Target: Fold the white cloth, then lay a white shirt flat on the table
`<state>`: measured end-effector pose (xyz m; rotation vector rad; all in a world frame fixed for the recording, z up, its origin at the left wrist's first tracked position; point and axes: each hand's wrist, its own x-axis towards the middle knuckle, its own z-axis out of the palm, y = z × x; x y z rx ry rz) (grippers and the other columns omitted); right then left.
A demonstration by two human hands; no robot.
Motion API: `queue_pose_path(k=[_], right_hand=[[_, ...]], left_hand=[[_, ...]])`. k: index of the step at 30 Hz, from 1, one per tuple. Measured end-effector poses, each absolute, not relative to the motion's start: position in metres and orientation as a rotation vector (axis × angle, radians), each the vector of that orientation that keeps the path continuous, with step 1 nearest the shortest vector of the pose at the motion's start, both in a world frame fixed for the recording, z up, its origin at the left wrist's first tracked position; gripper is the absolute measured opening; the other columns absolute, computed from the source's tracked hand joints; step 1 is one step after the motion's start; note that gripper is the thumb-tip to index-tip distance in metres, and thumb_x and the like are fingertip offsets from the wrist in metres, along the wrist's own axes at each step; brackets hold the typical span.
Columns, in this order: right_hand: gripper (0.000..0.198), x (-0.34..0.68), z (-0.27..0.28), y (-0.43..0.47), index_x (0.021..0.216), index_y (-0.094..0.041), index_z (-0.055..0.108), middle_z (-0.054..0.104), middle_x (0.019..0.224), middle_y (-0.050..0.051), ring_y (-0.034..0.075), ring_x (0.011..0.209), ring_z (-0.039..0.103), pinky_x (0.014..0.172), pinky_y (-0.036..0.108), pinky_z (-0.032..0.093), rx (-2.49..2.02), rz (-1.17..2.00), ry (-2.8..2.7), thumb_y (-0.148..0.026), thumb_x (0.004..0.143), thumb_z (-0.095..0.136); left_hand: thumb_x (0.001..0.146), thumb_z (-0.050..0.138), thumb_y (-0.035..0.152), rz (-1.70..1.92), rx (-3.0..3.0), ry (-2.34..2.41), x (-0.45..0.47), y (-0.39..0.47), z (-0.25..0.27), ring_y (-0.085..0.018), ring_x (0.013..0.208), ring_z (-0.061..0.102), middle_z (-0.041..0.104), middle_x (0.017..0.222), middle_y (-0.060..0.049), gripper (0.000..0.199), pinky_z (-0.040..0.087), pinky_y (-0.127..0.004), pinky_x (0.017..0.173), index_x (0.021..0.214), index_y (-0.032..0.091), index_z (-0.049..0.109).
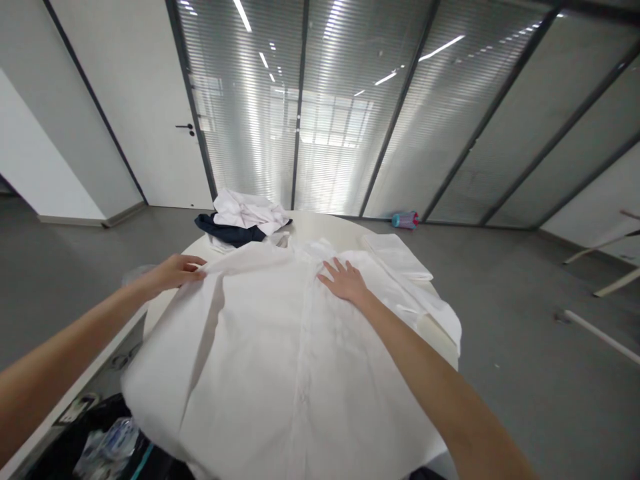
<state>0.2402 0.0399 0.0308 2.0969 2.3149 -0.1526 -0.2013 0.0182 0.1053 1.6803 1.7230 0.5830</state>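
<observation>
An office room is shown: glass partition walls with closed blinds, a white door, grey floor and reflected ceiling strip lights are seen around a round white desk.

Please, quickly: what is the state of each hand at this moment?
Left hand: fingers curled on the left edge of the white shirt; a real grip cannot be told.
Right hand: open, flat on the shirt near the collar.

- We find the round table almost wholly covered by a spread white shirt.
- At the far edge, a heap of white and dark clothes blocks our reach.
- A folded white garment occupies the far right.
</observation>
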Motion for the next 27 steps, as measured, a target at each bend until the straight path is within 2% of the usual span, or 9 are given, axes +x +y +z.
queue_pose_path(k=[4, 7, 9, 12, 15, 18, 20, 23, 27], right_hand=[[0.078, 0.238, 0.031, 0.041, 0.158, -0.036, 0.023, 0.017, 0.166, 0.004, 0.041, 0.15, 0.015, 0.118, 0.056, 0.017, 2.126, -0.162, 2.317, -0.077, 0.092, 0.018], [0.076, 0.239, 0.026, 0.04, 0.158, -0.037, 0.023, 0.016, 0.166, 0.003, 0.04, 0.15, 0.012, 0.118, 0.056, 0.015, 2.145, -0.156, 2.327, -0.076, 0.093, 0.018], [0.075, 0.24, 0.023, 0.04, 0.158, -0.037, 0.022, 0.014, 0.167, 0.003, 0.039, 0.151, 0.011, 0.119, 0.056, 0.014, 2.135, -0.152, 2.34, -0.075, 0.093, 0.017], [0.074, 0.241, 0.019, 0.041, 0.158, -0.037, 0.022, 0.013, 0.167, 0.003, 0.039, 0.151, 0.011, 0.119, 0.055, 0.013, 2.123, -0.136, 2.354, -0.074, 0.094, 0.018], [0.073, 0.244, 0.017, 0.044, 0.158, -0.037, 0.023, 0.013, 0.167, 0.002, 0.039, 0.151, 0.01, 0.119, 0.055, 0.012, 2.11, -0.125, 2.374, -0.074, 0.094, 0.019], [0.073, 0.253, 0.019, 0.047, 0.157, -0.037, 0.024, 0.014, 0.167, 0.002, 0.037, 0.151, 0.01, 0.12, 0.053, 0.013, 2.068, -0.109, 2.418, -0.074, 0.094, 0.019], [0.072, 0.265, 0.02, 0.047, 0.158, -0.037, 0.023, 0.014, 0.167, 0.001, 0.036, 0.151, 0.011, 0.12, 0.052, 0.013, 2.033, -0.105, 2.435, -0.073, 0.095, 0.02], [0.07, 0.284, 0.02, 0.042, 0.157, -0.037, 0.024, 0.015, 0.166, 0.0, 0.035, 0.152, 0.012, 0.121, 0.051, 0.014, 2.002, -0.097, 2.445, -0.07, 0.096, 0.022], [0.064, 0.291, 0.023, 0.034, 0.153, -0.031, 0.039, 0.031, 0.161, 0.007, 0.033, 0.147, 0.027, 0.118, 0.049, 0.023, 2.006, 0.0, 2.531, -0.064, 0.099, 0.029]], left_hand=[[0.045, 0.07, 0.078, 0.505, 1.625, 1.768, -0.226, 0.045, 0.115, -0.015, 0.068, 0.059, 0.071, 0.072, 0.004, 0.077, 0.041, -0.02, 0.056, 0.096, 0.02, 0.069], [0.061, 0.054, 0.086, 0.385, 1.721, 1.842, -0.233, 0.058, 0.11, -0.017, 0.067, 0.061, 0.07, 0.069, 0.002, 0.076, 0.046, -0.024, 0.059, 0.094, 0.019, 0.071], [0.075, 0.048, 0.078, 0.26, 1.883, 1.953, -0.228, 0.063, 0.109, -0.019, 0.073, 0.064, 0.072, 0.074, -0.001, 0.067, 0.05, -0.028, 0.066, 0.093, 0.018, 0.071], [0.083, 0.056, 0.057, 0.307, 2.226, 2.041, -0.197, 0.068, 0.116, -0.025, 0.097, 0.064, 0.073, 0.104, -0.006, 0.048, 0.051, -0.036, 0.089, 0.106, 0.017, 0.07], [0.091, 0.049, 0.039, 0.588, 2.65, 1.502, -0.136, 0.07, 0.119, -0.023, 0.108, 0.064, 0.068, 0.121, -0.009, 0.039, 0.048, -0.033, 0.097, 0.116, 0.017, 0.068], [0.097, 0.043, 0.035, 0.452, 2.835, 1.03, -0.063, 0.074, 0.104, -0.022, 0.118, 0.061, 0.066, 0.127, -0.009, 0.037, 0.044, -0.033, 0.106, 0.121, 0.018, 0.066], [0.098, 0.046, 0.037, 0.368, 2.928, 0.995, -0.024, 0.075, 0.084, -0.025, 0.134, 0.049, 0.057, 0.141, -0.013, 0.041, 0.036, -0.039, 0.115, 0.131, 0.017, 0.061], [0.095, 0.051, 0.053, 0.293, 2.968, 1.12, 0.006, 0.076, 0.049, -0.035, 0.147, 0.028, 0.04, 0.155, -0.018, 0.064, 0.024, -0.052, 0.119, 0.145, 0.015, 0.047], [0.094, 0.042, 0.065, 0.19, 2.89, 1.206, 0.004, 0.082, 0.026, -0.037, 0.147, 0.03, 0.034, 0.158, -0.018, 0.075, 0.023, -0.051, 0.118, 0.151, 0.016, 0.039]])
